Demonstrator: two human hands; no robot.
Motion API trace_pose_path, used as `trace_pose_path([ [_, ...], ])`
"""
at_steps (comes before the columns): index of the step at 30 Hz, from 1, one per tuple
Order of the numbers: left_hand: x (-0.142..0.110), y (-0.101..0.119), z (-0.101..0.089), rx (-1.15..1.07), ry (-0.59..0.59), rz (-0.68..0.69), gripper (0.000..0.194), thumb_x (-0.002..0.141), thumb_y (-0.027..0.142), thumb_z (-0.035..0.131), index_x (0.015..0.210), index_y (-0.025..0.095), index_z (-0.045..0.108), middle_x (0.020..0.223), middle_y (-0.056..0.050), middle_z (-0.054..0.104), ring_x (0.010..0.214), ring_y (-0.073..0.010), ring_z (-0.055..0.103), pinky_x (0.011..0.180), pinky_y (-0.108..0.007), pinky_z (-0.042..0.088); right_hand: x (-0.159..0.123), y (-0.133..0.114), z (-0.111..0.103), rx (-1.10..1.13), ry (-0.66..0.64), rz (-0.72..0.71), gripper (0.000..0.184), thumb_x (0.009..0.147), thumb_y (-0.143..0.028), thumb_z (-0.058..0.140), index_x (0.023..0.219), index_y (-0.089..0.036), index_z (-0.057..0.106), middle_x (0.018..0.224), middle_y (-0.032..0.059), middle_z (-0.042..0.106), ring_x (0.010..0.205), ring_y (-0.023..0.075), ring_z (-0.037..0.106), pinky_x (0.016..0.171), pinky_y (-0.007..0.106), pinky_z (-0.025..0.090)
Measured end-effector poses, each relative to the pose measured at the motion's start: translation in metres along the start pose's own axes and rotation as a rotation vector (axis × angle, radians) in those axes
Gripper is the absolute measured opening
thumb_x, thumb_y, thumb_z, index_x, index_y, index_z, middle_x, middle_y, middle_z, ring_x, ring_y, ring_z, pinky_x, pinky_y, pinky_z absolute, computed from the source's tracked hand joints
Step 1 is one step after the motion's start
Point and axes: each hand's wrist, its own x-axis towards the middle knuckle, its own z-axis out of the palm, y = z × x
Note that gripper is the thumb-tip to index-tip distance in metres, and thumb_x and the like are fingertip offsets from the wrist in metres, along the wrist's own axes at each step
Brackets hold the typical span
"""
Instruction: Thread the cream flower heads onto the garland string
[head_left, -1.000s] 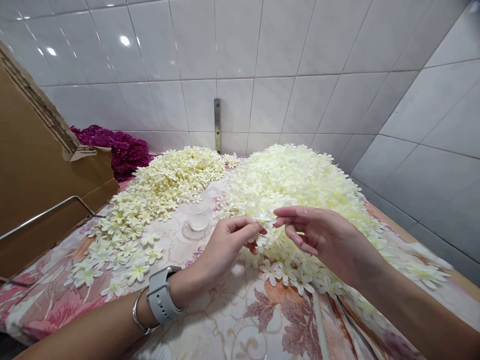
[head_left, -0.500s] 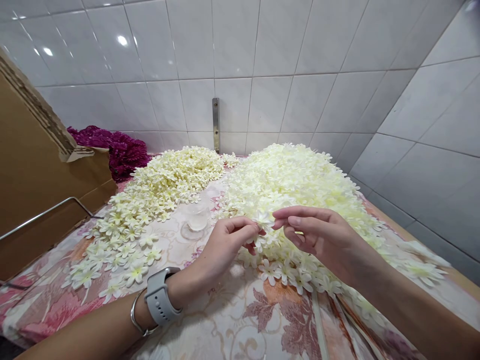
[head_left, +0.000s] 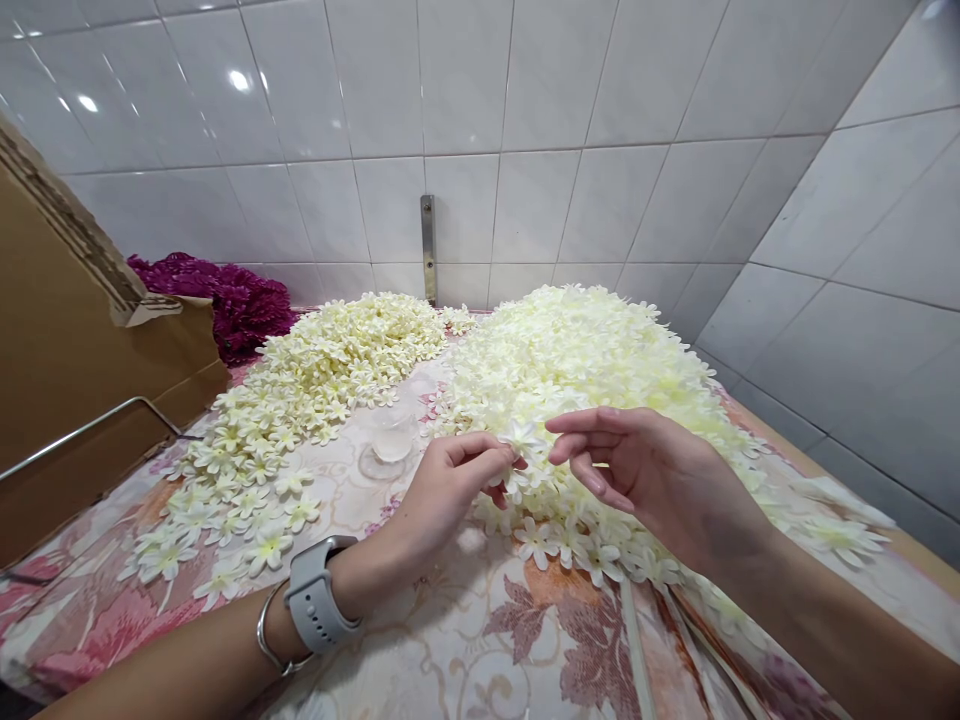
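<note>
My left hand (head_left: pixel 457 485) pinches a white artificial flower (head_left: pixel 523 437) between thumb and forefinger, in front of the pile. To its right, my right hand (head_left: pixel 637 465) hovers with its fingers apart and nothing visible in them. Behind both hands rises a large heap of white flowers (head_left: pixel 577 340), its front edge spilling onto the floral tablecloth (head_left: pixel 465 650). A second heap of smaller, creamier flowers (head_left: pixel 352 350) spreads along the left. Between the heaps stands a small clear cup (head_left: pixel 392 440). The flower's back and stem end are hidden by my left fingers.
A cardboard box (head_left: pixel 90 380) stands at the left, with a bent metal rod (head_left: pixel 82 435) in front of it. Purple petals (head_left: pixel 240 305) are bunched beside the box. White tiled walls (head_left: pixel 457 90) close off the back and right, and a metal bracket (head_left: pixel 428 250) is fixed at the back.
My right hand's fingers have spread a little wider, with the thumb lower. My left hand keeps its pinch on the flower. The whole view has shifted slightly.
</note>
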Motion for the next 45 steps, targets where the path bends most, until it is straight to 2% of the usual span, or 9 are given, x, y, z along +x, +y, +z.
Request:
trace_pose_path([
  [3,0.001,0.000,0.000,0.002,0.000,0.003,0.020,0.078,0.028,0.056,0.062,0.017,0.058,0.060,0.003,0.048,0.062,-0.0116,0.043,0.061,-0.026,0.035,0.000,0.000,0.000,-0.010,-0.021,-0.016,0.029,0.077,-0.032,0.050,0.085,-0.017,0.074,0.077,0.0090,0.069,0.047,0.0104,0.044,0.039,0.023,0.028],
  [11,0.000,-0.001,-0.001,-0.005,-0.005,0.006,0.020,0.078,0.028,0.057,0.062,0.017,0.059,0.060,0.003,0.049,0.061,-0.0110,0.044,0.060,-0.025,0.036,0.001,0.000,0.000,0.027,-0.025,-0.026,0.026,0.076,-0.037,0.055,0.077,-0.017,0.073,0.072,0.0073,0.067,0.047,0.0086,0.044,0.038,0.022,0.027],
  [16,-0.001,0.003,0.001,0.035,-0.003,0.013,0.021,0.078,0.027,0.057,0.060,0.016,0.058,0.059,0.003,0.051,0.059,-0.0105,0.046,0.060,-0.024,0.036,0.002,0.006,-0.002,-0.079,0.047,-0.071,0.022,0.071,-0.035,0.071,0.090,-0.024,0.069,0.084,0.0023,0.065,0.061,0.0092,0.052,0.049,0.020,0.040],
  [19,-0.001,0.006,0.003,0.081,-0.022,0.045,0.022,0.077,0.028,0.058,0.059,0.016,0.059,0.058,0.003,0.052,0.057,-0.0103,0.048,0.059,-0.024,0.036,0.001,0.010,-0.001,-0.149,-0.017,-0.084,0.031,0.070,-0.031,0.075,0.098,-0.028,0.064,0.084,-0.0004,0.065,0.073,0.0118,0.059,0.062,0.022,0.046],
  [21,-0.002,0.007,0.004,0.091,-0.003,0.057,0.020,0.077,0.028,0.059,0.061,0.016,0.061,0.058,0.003,0.053,0.057,-0.0099,0.048,0.058,-0.023,0.037,0.000,0.012,0.000,-0.171,-0.024,-0.071,0.030,0.069,-0.030,0.075,0.096,-0.026,0.062,0.076,-0.0016,0.065,0.072,0.0124,0.061,0.066,0.024,0.048],
  [25,-0.002,0.008,0.004,0.075,0.125,0.057,0.015,0.074,0.030,0.066,0.068,0.016,0.065,0.067,0.002,0.059,0.060,-0.0099,0.051,0.058,-0.022,0.039,0.001,0.013,0.001,-0.204,0.062,-0.110,0.032,0.065,-0.029,0.078,0.090,-0.023,0.059,0.068,-0.0020,0.066,0.066,0.0129,0.061,0.062,0.024,0.047],
  [27,-0.003,0.007,0.003,0.079,0.150,0.076,0.014,0.073,0.031,0.068,0.069,0.017,0.067,0.071,0.001,0.062,0.064,-0.0106,0.053,0.059,-0.021,0.040,0.001,0.013,0.002,-0.221,0.093,-0.146,0.033,0.064,-0.030,0.078,0.088,-0.022,0.056,0.068,-0.0016,0.067,0.065,0.0131,0.060,0.059,0.024,0.046],
  [33,-0.001,0.004,0.004,0.084,0.045,0.066,0.014,0.072,0.030,0.070,0.071,0.017,0.071,0.072,-0.001,0.065,0.064,-0.0112,0.054,0.057,-0.021,0.040,0.000,0.016,0.005,-0.264,0.077,-0.187,0.032,0.067,-0.032,0.077,0.083,-0.022,0.050,0.070,-0.0018,0.066,0.068,0.0135,0.062,0.061,0.024,0.047],
  [45,-0.001,0.007,0.002,0.113,0.026,0.039,0.013,0.075,0.027,0.065,0.069,0.016,0.069,0.063,0.002,0.059,0.060,-0.0101,0.050,0.059,-0.022,0.038,-0.002,0.019,0.005,-0.255,0.028,-0.145,0.034,0.068,-0.034,0.077,0.082,-0.023,0.048,0.072,-0.0035,0.066,0.067,0.0120,0.061,0.058,0.022,0.048],
])
